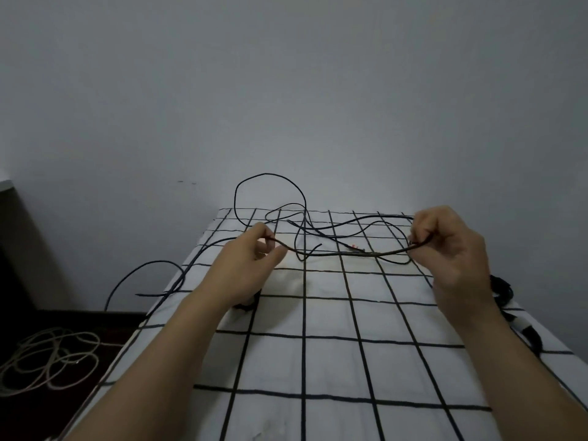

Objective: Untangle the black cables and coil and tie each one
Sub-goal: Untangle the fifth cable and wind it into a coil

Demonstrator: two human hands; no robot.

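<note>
Hands: two, left hand [245, 265] and right hand [451, 249].
Cables: loose black cables [337, 255], one tangle, strands uncountable.
Bundles: coiled black bundles [502, 289], at least two.
Floor: pale cord pile [47, 361], one.
Sheet: checked sheet [331, 370], one.

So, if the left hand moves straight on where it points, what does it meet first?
Probably the loose black cable loops just beyond the left hand; depth is unclear.

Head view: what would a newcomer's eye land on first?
The black cable stretched between left hand and right hand, both pinching it above the checked sheet. Behind it, loose black loops sprawl toward the wall, one arching up. A pale cord lies tangled on the dark floor, lower left.
</note>
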